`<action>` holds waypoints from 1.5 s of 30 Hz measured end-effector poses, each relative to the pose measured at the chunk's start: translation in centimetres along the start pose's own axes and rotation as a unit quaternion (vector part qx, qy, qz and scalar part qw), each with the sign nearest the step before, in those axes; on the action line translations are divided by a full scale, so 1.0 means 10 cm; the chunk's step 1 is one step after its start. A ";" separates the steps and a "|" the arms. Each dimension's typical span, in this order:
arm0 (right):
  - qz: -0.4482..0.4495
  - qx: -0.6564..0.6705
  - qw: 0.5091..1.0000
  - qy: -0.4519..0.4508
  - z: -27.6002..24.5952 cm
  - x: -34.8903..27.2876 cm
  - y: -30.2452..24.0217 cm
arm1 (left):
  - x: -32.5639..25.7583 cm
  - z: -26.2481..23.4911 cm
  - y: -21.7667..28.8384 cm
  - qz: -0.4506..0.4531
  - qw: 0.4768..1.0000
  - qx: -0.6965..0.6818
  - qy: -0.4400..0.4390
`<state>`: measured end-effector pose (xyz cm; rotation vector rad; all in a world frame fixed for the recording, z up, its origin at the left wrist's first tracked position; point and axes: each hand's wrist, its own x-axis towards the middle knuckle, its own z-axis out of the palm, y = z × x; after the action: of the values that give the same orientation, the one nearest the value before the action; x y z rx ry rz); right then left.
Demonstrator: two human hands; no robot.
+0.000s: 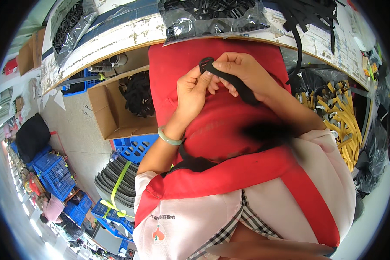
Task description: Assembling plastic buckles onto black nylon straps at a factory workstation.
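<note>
A black plastic buckle is pinched between my two hands above the red apron. My left hand grips it from the left, thumb and fingers closed at its lower edge. From the right, my right hand closes on a black webbing strap right beside the buckle. The strap runs from the buckle under my right hand, and its free end hangs over the apron. Whether the strap passes fully through the buckle's slots is hidden by my fingers.
Ahead, a worn white table bears a clear bag of black buckles and loose black straps. A cardboard box with black pieces stands at the left. Yellow straps hang at the right. Blue crates stand farther left, near a person.
</note>
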<state>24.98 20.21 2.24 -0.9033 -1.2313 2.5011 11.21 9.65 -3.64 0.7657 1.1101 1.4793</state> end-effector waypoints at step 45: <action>-0.075 -0.095 0.989 0.085 -0.09 0.07 0.02 | 0.11 0.01 0.24 0.109 0.981 0.125 0.098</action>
<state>24.96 20.97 1.33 -1.0041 -1.4389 2.1706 10.16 10.81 -1.47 0.9547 1.4171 1.6442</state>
